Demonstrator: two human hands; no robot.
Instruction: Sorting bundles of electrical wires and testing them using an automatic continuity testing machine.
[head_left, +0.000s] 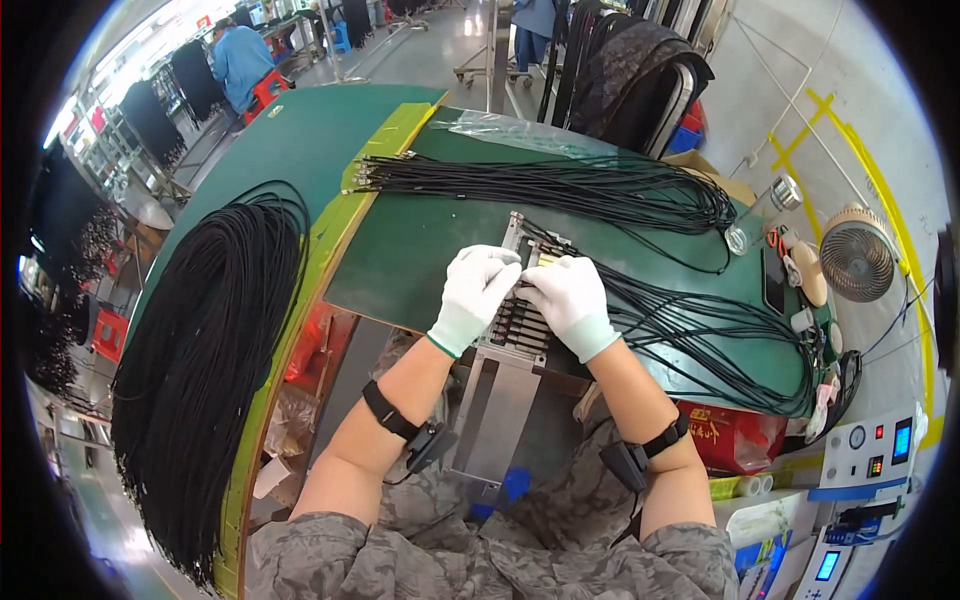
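Observation:
Both my hands wear white gloves and meet over a metal fixture at the table's front edge. Several black cable ends lie side by side in its slots. My left hand is closed, thumb and fingers pressed together over the fixture's left side. Close beside it, my right hand pinches at the same spot. What sits between the fingertips is too small and covered to make out. Black cables run from the fixture to the right across the green table. A flat metal plate extends from the fixture toward me.
A cable bundle lies behind my hands; a larger one hangs over the left side. At right stand a clear bottle, a phone and a small fan. A person sits far left.

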